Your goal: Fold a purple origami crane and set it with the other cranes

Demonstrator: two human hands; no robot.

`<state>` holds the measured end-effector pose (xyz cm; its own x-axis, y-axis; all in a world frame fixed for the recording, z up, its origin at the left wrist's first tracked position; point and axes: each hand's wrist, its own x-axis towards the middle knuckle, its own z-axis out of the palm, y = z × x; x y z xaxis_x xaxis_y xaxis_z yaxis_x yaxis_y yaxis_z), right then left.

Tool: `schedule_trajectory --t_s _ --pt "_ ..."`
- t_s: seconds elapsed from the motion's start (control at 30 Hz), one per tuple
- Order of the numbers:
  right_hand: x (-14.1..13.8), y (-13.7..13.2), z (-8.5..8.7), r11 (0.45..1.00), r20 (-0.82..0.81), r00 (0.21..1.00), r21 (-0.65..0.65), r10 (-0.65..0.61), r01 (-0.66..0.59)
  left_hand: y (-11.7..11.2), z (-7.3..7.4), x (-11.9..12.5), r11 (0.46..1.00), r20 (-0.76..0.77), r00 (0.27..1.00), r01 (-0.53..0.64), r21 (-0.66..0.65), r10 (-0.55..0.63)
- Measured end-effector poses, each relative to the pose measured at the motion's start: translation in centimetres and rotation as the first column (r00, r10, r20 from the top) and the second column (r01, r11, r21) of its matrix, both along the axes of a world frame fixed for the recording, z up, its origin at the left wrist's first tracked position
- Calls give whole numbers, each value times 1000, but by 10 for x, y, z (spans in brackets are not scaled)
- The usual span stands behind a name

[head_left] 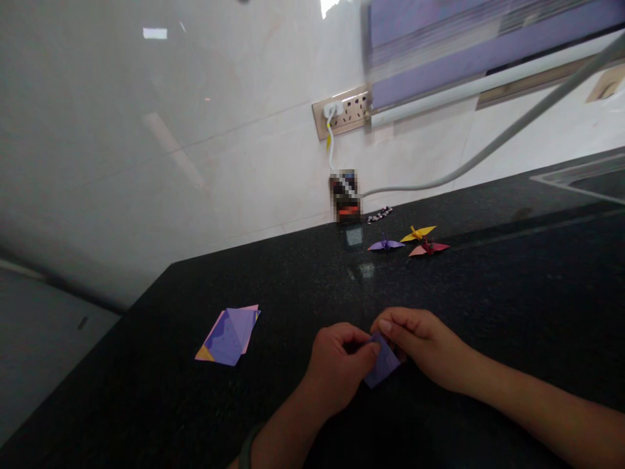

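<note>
My left hand [336,368] and my right hand [420,342] meet over a small folded purple paper [381,366] low on the black counter [488,299]. Both pinch it, the left at its left edge, the right at its top. Part of the paper is hidden under my fingers. A loose stack of purple and pink paper sheets [229,334] lies to the left of my hands.
Three folded paper cranes stand farther back: purple [385,245], yellow [418,232], red [428,248]. A small dark device [346,195] leans on the tiled wall, its white cable running up to a socket strip [344,112]. A sink edge [581,176] shows at far right.
</note>
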<state>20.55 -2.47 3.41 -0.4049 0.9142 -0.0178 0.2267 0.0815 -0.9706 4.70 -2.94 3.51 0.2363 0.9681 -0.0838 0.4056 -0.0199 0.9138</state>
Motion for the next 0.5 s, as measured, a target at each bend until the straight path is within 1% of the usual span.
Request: schedule_trajectory --t_s 0.07,0.23,0.33,0.5 --pt "0 1 -2 1000 -16 1000 -26 -6 5 0 -1 -1 999 34 999 -2 -44 4" --pt "-1 1 -4 996 39 997 67 -67 64 1 -1 1 991 112 994 7 -133 8" --pt "-1 1 -4 993 37 995 76 -97 94 1 -1 2 983 120 993 19 -183 3" --pt "-2 2 -3 992 5 993 40 -120 119 0 -2 1 982 153 988 42 -183 -14"
